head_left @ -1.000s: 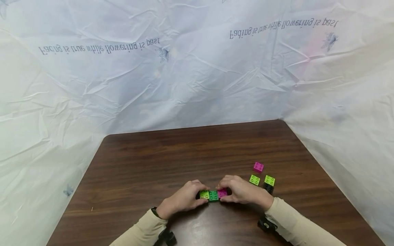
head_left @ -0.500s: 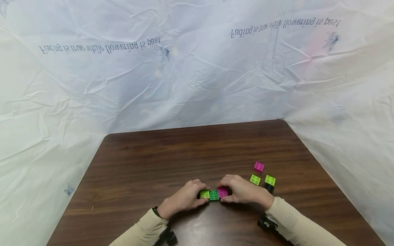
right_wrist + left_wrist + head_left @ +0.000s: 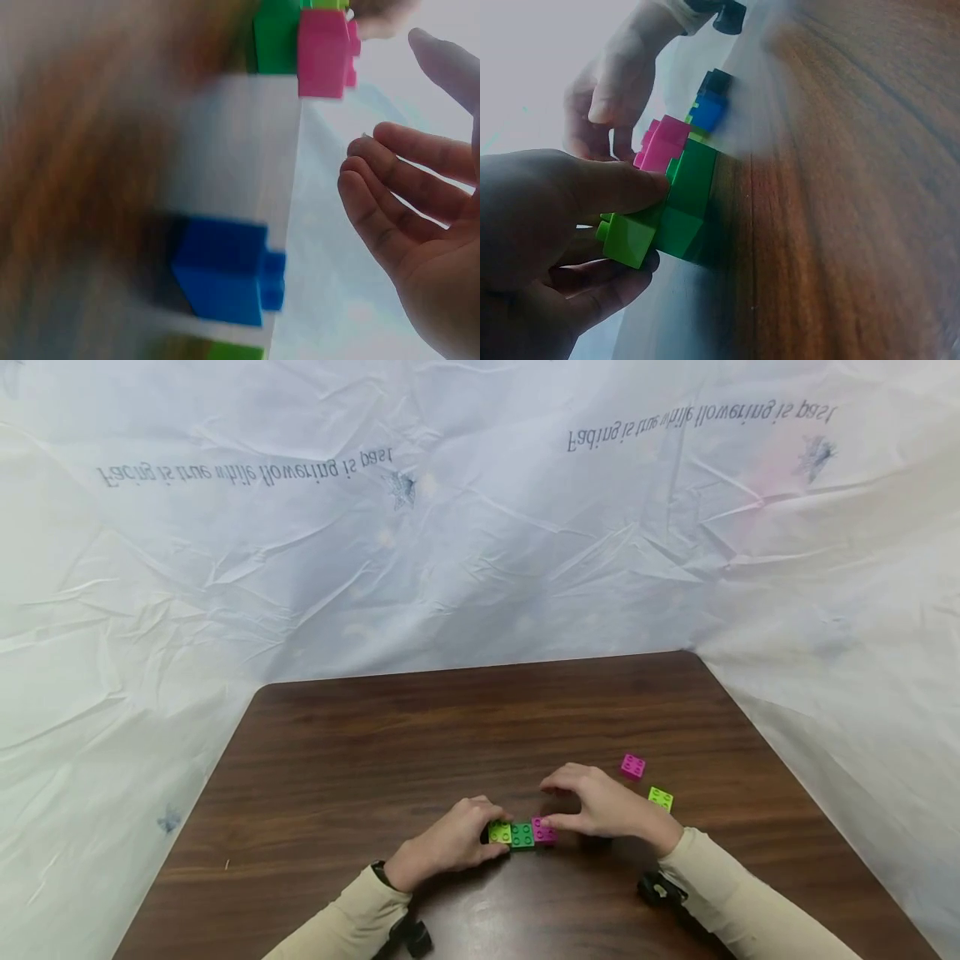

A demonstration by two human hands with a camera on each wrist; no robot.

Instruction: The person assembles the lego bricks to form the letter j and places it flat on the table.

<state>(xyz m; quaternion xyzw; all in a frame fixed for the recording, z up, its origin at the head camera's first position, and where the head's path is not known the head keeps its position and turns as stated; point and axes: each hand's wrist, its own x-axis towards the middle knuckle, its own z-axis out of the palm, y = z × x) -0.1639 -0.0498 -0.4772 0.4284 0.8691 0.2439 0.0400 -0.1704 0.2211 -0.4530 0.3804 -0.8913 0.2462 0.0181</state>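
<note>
Since the earlier frame, the right hand [image 3: 609, 802] has let go of the joined pink brick [image 3: 324, 56]; its fingers are parted, holding nothing. Left hand [image 3: 448, 842] pinches the joined lime brick [image 3: 630, 240]. One lime and one pink seem fixed on the green base [image 3: 693, 180], on the counter [image 3: 375, 760]. Unjoined to it: one loose pink brick [image 3: 633, 767], one blue brick [image 3: 225, 268], one black brick [image 3: 718, 80], at least one loose lime brick [image 3: 661, 798].

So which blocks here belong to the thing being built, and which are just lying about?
Seemingly in the build:
held lime block, in the left grip
attached pink block
green base under both

Lying apart from it:
other pink block
other lime block
blue block
black block
</note>
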